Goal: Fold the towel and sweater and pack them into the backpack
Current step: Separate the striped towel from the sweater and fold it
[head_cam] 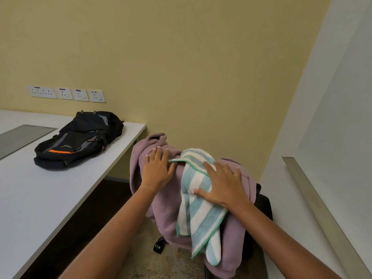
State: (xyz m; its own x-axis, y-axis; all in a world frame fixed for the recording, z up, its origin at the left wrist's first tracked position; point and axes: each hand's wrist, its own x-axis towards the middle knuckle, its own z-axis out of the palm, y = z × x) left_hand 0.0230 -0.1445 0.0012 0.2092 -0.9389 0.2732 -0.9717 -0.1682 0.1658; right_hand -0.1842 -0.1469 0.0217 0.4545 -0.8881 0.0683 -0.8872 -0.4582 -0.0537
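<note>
Towel (199,214), striped, lies draped over the mauve sweater (163,214) on a chair (263,202) at lower centre of the head view. The left hand (157,170) rests flat on the sweater and the right hand (223,184) lies flat across the towel, fingers straight, gripping nothing. The backpack (78,139) lies on the table (40,198), mid-left. Risk: the loose towel could slide to the floor, or the wheeled chair could roll under a push.

I have a single view to report: the wide-angle head camera. It sits at the person's head and faces forward and down, close over the left hand (156,170) and right hand (223,186). The counter (40,198) lies left; the wall (201,67) fills the upper frame.
</note>
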